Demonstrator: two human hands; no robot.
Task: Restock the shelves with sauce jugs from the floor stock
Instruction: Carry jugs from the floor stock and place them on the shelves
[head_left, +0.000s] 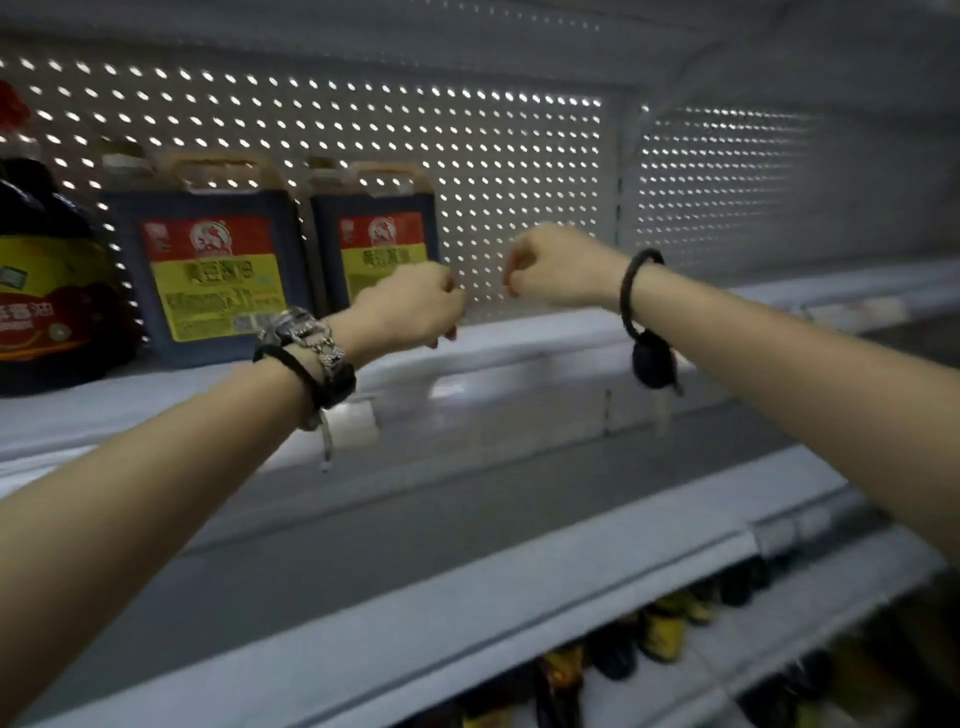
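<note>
Grip: left hand (410, 304) and right hand (558, 270) are both raised in front of the upper shelf (519, 332), with fingers curled into fists. I see nothing held in either one.
Jugs on shelf: two sauce jugs stand upright side by side against the perforated back panel (519, 171). The first jug (208, 270) is at the left and the second jug (382, 234) is just beside it.
Contact: the left hand covers the lower right corner of the second jug, and I cannot tell whether it touches.
Free space: the shelf right of the second jug is bare.
Neighbour: a dark round bottle (47, 280) stands left of the first jug.
Floor stock: not in view.
Progress: probably early, because much of the shelf is unfilled.
Risk 1: a careless knuckle of the left hand could push the second jug crooked or tip it against the first jug.
Risk 2: the wrist cord (652, 364) on the right arm carries a hanging fob, which could catch on the shelf edge.
Risk 3: a full jug is likely heavy, so when lifted this high by its handle it may slip.
</note>
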